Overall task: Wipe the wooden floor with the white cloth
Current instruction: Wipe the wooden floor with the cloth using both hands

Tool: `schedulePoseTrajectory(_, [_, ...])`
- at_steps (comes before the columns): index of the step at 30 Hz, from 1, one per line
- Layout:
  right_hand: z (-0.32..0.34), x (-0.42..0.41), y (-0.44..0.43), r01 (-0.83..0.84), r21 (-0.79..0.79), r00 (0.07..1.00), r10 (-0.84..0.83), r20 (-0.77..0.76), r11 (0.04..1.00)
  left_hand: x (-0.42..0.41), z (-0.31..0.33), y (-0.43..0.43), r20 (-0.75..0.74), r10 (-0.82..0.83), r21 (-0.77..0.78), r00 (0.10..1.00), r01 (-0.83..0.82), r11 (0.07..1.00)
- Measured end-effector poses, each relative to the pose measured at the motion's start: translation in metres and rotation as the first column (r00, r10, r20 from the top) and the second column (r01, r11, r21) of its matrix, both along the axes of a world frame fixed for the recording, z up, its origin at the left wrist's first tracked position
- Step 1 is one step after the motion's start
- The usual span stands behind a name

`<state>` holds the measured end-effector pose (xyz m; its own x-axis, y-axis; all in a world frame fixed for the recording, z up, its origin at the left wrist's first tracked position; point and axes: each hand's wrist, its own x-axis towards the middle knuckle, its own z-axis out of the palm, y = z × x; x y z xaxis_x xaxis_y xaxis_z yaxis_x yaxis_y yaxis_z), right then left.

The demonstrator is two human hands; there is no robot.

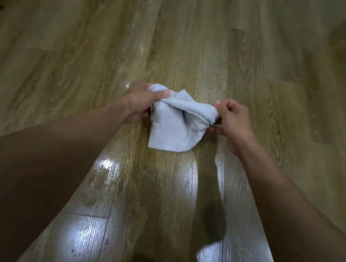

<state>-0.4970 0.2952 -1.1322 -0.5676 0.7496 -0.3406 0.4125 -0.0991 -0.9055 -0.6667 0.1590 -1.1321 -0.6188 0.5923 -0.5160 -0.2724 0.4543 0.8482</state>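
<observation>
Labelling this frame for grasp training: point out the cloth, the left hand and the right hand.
cloth (171,129), head view, its hanging middle.
left hand (142,102), head view, back of the hand.
right hand (233,120), head view, back of the hand.

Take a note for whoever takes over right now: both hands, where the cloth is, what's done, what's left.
Left hand grips the white cloth at its left end.
Right hand pinches its right end.
The cloth is bunched, stretched between both hands over the wooden floor; its lower part hangs down.
Done: wet patches shine on the boards; how much is wiped is unclear.
Left: lay the cloth flat and wipe, probably the wet patches first.
</observation>
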Motion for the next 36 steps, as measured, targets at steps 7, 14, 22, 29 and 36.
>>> schedulePoseTrajectory(7, [-0.023, 0.020, 0.026, 0.341, -0.012, 0.920, -0.331, 0.209, 0.940, -0.024, -0.002, 0.002, -0.323, 0.144, -0.131, 0.935, -0.195, 0.972])
schedulePoseTrajectory(14, [-0.028, 0.004, -0.002, -0.418, 0.727, 0.908, 0.273, 0.318, 0.544, 0.005, -0.026, -0.013, -0.789, -0.523, -0.509, 0.321, 0.134, 0.850])
schedulePoseTrajectory(22, [-0.068, 0.032, -0.053, -0.730, 0.528, 0.672, 0.317, 0.669, 0.434, 0.070, -0.065, -0.037, -0.530, -0.823, -0.771, 0.203, 0.289, 0.567])
schedulePoseTrajectory(29, [-0.062, -0.047, 0.021, -0.787, 0.407, 0.580, 0.329, 0.745, 0.465, 0.016, -0.054, 0.017, -0.437, -0.830, -0.788, 0.346, 0.299, 0.539])
schedulePoseTrajectory(36, [-0.069, 0.029, -0.048, -0.726, 0.531, 0.680, 0.340, 0.650, 0.438, 0.057, -0.072, -0.030, -0.525, -0.844, -0.808, 0.111, 0.248, 0.535])
